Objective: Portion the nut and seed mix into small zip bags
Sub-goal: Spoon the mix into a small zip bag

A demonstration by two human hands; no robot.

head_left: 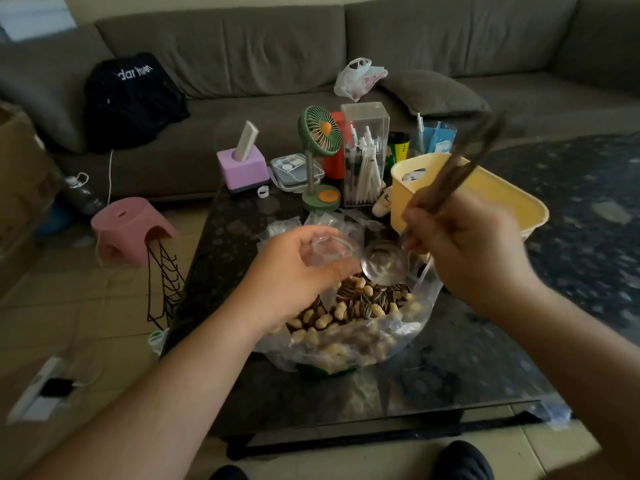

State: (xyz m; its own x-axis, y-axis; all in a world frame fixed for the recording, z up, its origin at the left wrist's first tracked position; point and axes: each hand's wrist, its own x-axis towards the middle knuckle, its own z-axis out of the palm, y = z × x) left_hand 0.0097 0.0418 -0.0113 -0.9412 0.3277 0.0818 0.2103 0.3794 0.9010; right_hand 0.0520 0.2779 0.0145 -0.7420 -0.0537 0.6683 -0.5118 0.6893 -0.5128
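Grey-brown sofa [277,46] seen across top of frame; dark glass table [433,386] centre; pale tiled floor [86,323] lower left; pink stool [133,226] left.

- dark glass table [467,358]
- on it: big clear bag of nuts/seeds [349,327], yellow bin [498,199], green fan [317,157], purple box [242,169], straw holder [363,154]

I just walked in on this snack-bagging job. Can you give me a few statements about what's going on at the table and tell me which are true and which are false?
1. The left hand holds a small clear zip bag. True.
2. The right hand holds a metal ladle by its handle. True.
3. The nut and seed mix sits in a glass jar. False: it is in a big clear plastic bag.
4. The yellow tub is on the floor. False: it is on the table.
5. The small fan is green. True.
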